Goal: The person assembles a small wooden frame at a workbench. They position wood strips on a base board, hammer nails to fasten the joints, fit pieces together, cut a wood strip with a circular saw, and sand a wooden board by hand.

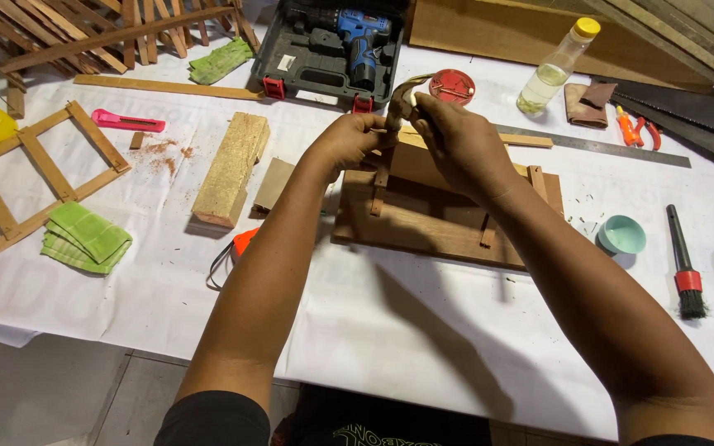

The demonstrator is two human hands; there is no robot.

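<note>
My right hand (460,140) grips a claw hammer (405,92) near its metal head, held over a brown wooden board (435,223) lying on the white-covered table (390,330). My left hand (347,142) sits just left of it, fingers pinched on a thin wooden strip (382,186) that stands against the board. Other short strips (487,231) lie on the board. Whether a nail is between my fingers is too small to tell.
A blue drill in an open case (332,45) lies behind my hands. A pale wood block (231,169), a slat frame (35,177), green pads (84,237), a pink cutter (128,122), a steel ruler (597,147), a bottle (554,68), a teal bowl (621,235) and a brush (684,268) surround the board.
</note>
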